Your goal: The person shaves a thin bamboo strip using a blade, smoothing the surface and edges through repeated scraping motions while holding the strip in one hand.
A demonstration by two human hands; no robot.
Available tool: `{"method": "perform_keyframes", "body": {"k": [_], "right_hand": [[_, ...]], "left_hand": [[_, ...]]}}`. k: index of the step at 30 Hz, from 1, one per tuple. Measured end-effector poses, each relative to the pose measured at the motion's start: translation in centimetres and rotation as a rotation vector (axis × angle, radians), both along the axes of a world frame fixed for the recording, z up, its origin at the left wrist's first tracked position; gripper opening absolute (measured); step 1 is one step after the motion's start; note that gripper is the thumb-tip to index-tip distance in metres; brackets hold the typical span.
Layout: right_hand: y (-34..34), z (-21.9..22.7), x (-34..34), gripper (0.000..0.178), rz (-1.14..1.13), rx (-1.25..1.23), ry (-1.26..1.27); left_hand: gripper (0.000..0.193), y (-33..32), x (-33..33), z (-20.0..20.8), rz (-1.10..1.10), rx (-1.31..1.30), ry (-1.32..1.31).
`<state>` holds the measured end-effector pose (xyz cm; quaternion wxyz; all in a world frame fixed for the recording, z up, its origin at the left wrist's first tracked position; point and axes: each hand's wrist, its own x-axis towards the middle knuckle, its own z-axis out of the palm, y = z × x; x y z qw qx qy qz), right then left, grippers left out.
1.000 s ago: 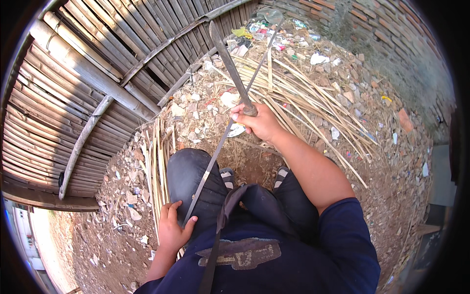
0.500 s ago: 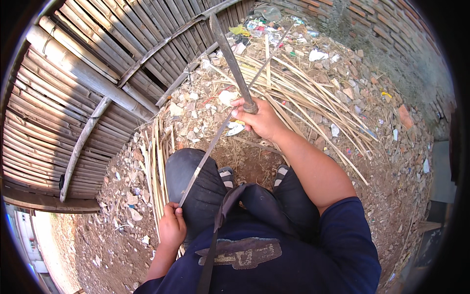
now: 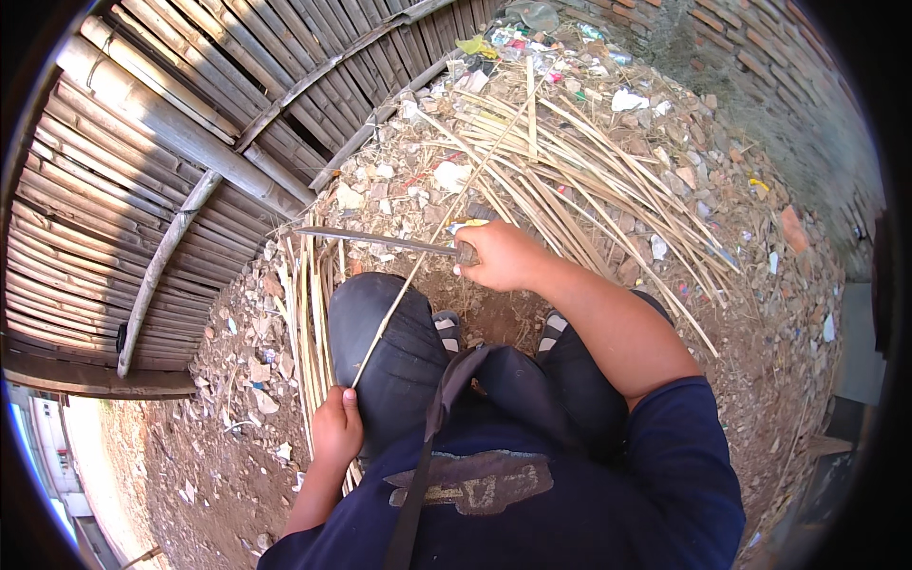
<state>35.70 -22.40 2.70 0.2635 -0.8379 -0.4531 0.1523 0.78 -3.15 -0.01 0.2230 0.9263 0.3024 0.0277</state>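
Note:
My left hand is closed on the near end of a thin bamboo strip, beside my left knee. The strip slants up and away to the right, over the heap of cut strips. In front of my knees my right hand grips the short handle of a large knife. The blade points left and crosses the strip close to the handle. Whether blade and strip touch, I cannot tell.
Many pale bamboo strips lie heaped ahead on the rubble. Another bundle of strips stretches alongside my left leg. A bamboo-slat wall rises at left, a brick wall at far right. Litter and broken stones cover the ground.
The knife has swung from pointing away to pointing left across the strip. The strip now shows a paler side, and my right fingers no longer pinch it. My left hand stays by the knee.

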Motion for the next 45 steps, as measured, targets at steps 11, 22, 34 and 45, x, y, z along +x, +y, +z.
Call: {"method": "perform_keyframes", "body": {"k": [11, 22, 34, 45], "right_hand": [[1.2, -0.7, -0.9, 0.027, 0.023, -0.201, -0.038], [1.5, -0.9, 0.1, 0.036, -0.019, -0.193, 0.062], [1.2, -2.1, 1.0, 0.030, -0.040, -0.199, 0.018], [0.7, -1.9, 1.8, 0.036, -0.165, -0.120, 0.065]], "left_hand": [[0.033, 0.5, 0.0, -0.6, -0.020, 0.063, 0.010], [0.033, 1.2, 0.4, 0.5, -0.047, -0.054, -0.002], [0.039, 2.7, 0.1, 0.7, -0.088, -0.230, 0.008], [0.043, 3.6, 0.6, 1.1, -0.089, -0.394, 0.055]]}}
